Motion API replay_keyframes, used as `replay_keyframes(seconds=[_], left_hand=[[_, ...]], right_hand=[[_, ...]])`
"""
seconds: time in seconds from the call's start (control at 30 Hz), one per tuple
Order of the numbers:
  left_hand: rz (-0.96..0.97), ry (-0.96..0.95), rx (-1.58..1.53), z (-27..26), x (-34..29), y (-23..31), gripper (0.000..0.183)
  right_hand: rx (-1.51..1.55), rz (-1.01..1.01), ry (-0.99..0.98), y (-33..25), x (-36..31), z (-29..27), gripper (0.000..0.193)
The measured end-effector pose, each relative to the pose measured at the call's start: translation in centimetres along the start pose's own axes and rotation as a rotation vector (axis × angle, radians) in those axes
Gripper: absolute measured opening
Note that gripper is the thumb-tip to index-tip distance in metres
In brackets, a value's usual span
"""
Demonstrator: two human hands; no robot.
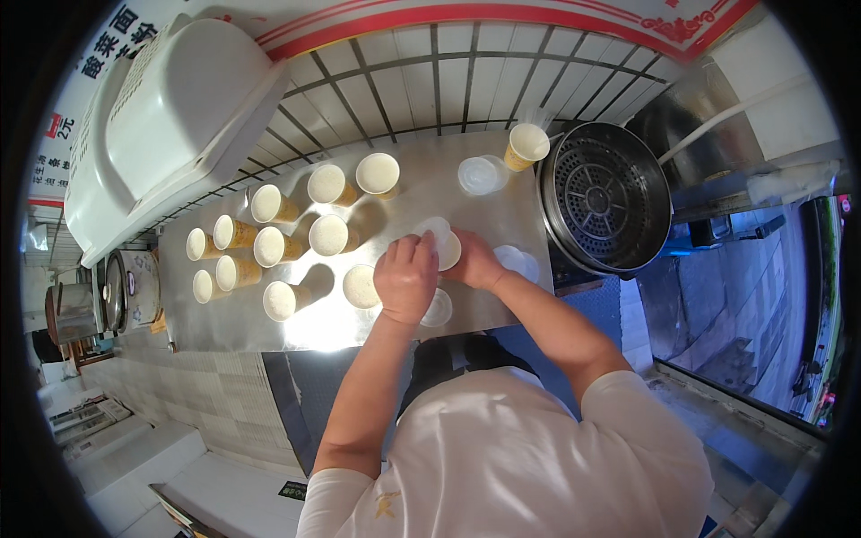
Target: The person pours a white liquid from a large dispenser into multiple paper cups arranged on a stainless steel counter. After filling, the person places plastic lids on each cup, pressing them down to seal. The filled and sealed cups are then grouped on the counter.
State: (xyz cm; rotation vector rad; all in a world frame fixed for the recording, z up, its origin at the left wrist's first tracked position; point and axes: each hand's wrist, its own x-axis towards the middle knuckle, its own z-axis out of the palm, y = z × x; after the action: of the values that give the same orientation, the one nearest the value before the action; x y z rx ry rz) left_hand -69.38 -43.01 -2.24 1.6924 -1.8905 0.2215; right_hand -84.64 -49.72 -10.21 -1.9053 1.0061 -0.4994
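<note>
Near the front edge of a steel table (215, 318), my right hand (475, 260) is wrapped round a paper cup (448, 253). Just above that cup's rim, my left hand (405, 276) pinches a translucent plastic lid (437, 230), which is tilted. A filled paper cup (360, 286) stands directly left of my left hand. Under my left wrist lies another clear lid (437, 308), and more lids (517, 262) lie beside my right forearm. Several yellow-and-white cups (329, 235) with a pale, frothy filling stand on the table's left half. My fingers partly hide the held cup.
At the back right are a stack of clear lids (482, 175) and a yellow cup (526, 146). Round metal steamer trays (605, 202) adjoin the table's right end. A white plastic basket (175, 117) juts out at the upper left, and a large pot (134, 287) stands past the left end.
</note>
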Motion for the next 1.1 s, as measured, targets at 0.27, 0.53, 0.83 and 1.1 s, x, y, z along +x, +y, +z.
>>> replay_keyframes(seconds=[0.27, 0.53, 0.83, 1.1], left_hand=[[0.066, -0.055, 0.000, 1.2, -3.1, 1.1, 0.039], [0.006, -0.224, -0.059, 2.7, -1.1, 1.3, 0.067], [-0.065, -0.319, 0.026, 4.5, -2.3, 2.6, 0.057], [-0.045, -0.336, 0.219, 6.0, -3.2, 2.8, 0.056]], right_hand=[[-0.028, -0.145, 0.059, 1.6, -0.2, 0.2, 0.053], [-0.008, -0.115, 0.009, 0.4, -0.3, -0.8, 0.042], [-0.065, -0.063, 0.015, 1.7, -0.4, 0.0, 0.050], [-0.087, -0.067, -0.001, 2.7, -0.3, 0.4, 0.053]])
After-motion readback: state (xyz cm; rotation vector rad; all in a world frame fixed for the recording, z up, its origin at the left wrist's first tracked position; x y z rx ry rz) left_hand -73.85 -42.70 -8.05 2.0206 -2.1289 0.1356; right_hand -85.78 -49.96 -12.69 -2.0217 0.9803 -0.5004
